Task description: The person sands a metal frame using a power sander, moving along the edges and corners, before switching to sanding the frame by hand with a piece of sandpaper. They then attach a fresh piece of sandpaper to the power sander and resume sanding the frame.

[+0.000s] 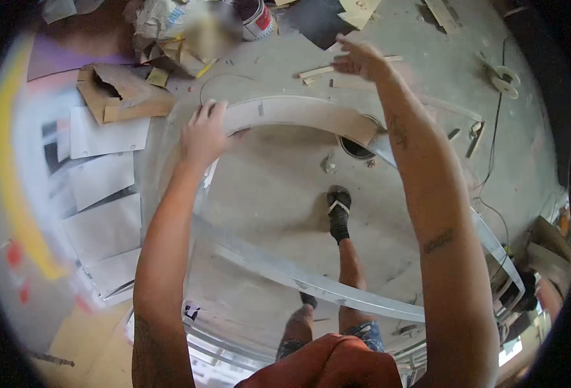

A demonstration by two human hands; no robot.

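Note:
A wide, pale curved strip (285, 111) arches across the upper middle, part of a large curved metal frame (363, 300) around the person. My left hand (205, 132) grips the strip's left end, its fingers bent over the top edge. My right hand (361, 61) is raised beyond the strip's right part, fingers spread, with nothing in it; it looks slightly blurred. Whether it touches anything below is not visible. Beneath the strip's right end stands a dark round container (356, 147), partly covered by it.
White panels (104, 226) lie at the left, beside torn cardboard (127, 94). A paint can (254, 19) stands at the top. Wooden strips (353, 84), a spool (505, 82) and a cable (492, 149) are on the floor. My foot (339, 200) is inside the frame.

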